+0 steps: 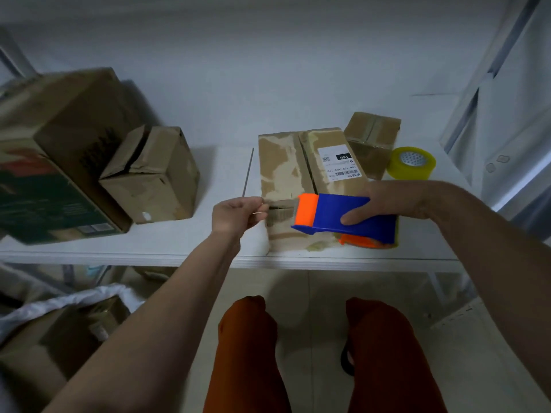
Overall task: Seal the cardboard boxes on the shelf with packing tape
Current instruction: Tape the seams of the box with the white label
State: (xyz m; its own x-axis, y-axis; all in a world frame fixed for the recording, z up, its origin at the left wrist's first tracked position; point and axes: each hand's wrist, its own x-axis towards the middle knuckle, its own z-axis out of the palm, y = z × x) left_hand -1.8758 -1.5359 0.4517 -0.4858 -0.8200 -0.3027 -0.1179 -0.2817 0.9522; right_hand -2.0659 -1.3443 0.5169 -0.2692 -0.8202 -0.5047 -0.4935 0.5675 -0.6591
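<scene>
I have the right hand (396,201) wrapped over the blue-and-orange tape dispenser (343,217), thumb pressed on its side, holding it against the near end of the long cardboard box (301,177) that sits at the middle of the white shelf (208,248). My left hand (235,216) is pinched shut on the free end of the tape (278,211), drawn out leftward from the dispenser's mouth. I judge this the start of a strip: the box's centre seam looks open. Next I must lay the end down on the near face and run the dispenser along the seam. A spare yellow tape roll (411,163) sits at the right, beside a small box (371,135).
</scene>
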